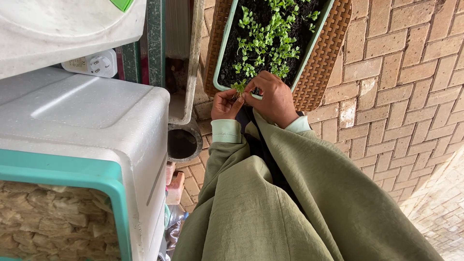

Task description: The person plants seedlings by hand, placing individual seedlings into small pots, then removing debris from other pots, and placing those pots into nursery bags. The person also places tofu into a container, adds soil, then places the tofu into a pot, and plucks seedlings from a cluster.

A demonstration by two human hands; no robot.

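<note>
— Where are the hands just now?

— Both at the near end of the long planter (223,58), the pale green trough with the brown woven outer wall. The left hand (226,104) and the right hand (273,96) meet over the planter's near rim, fingertips together on a small seedling (239,87) that stands at that corner of the dark soil (251,14).

— How firm is the grip?

— The left grip looks pinched shut on the seedling's leaves or stem; the right hand curls down beside it, fingers bent close, but whether it has hold of the plant or only presses the soil I cannot tell, since its knuckles hide the tips.

— What could go wrong?

— I'd say the stem is the weak point. So thin a sprout may snap or bruise if the pinch is hard, or tear from its roots if pulled at a slant. The other seedlings (270,36) crowd just beyond the hands, toward the planter's far end, so a stray finger or the loose olive sleeve (309,193) could flatten them. Soil might also spill over the near rim onto the brick paving (401,87).
</note>
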